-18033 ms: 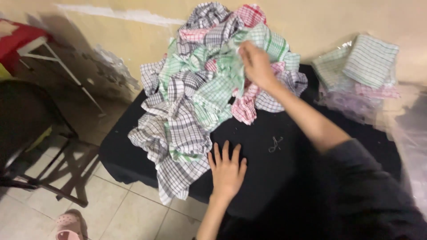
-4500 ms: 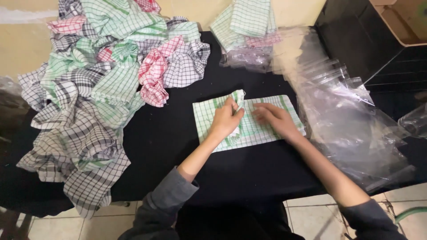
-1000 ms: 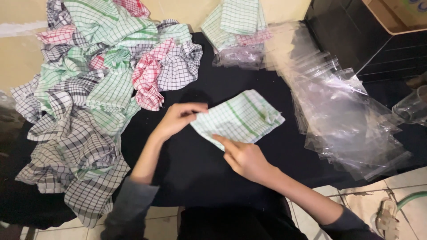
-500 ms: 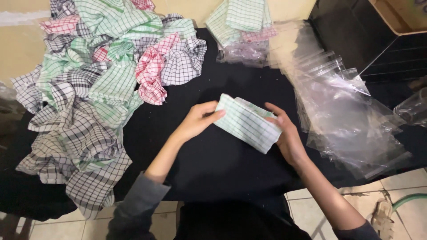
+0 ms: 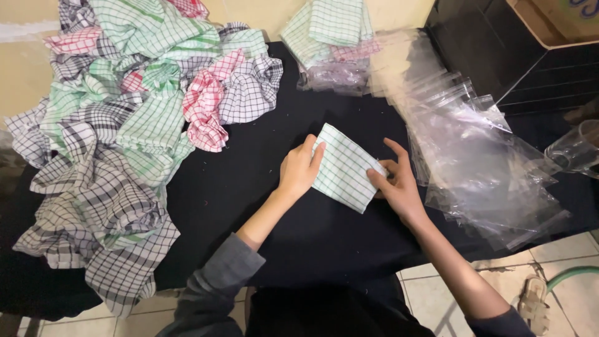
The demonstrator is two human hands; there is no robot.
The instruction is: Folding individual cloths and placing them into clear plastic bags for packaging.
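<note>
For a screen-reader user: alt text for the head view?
Two hands, left and right, hold a folded green-checked cloth on a black table. Loose checked cloths are heaped left, clear bags right.

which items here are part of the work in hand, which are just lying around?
In hand:
- folded green-checked cloth, held by left hand and right hand
- pile of checked cloths
- clear plastic bags
- bagged folded cloths

Lying about:
- cardboard box
- sandal
- hose
</note>
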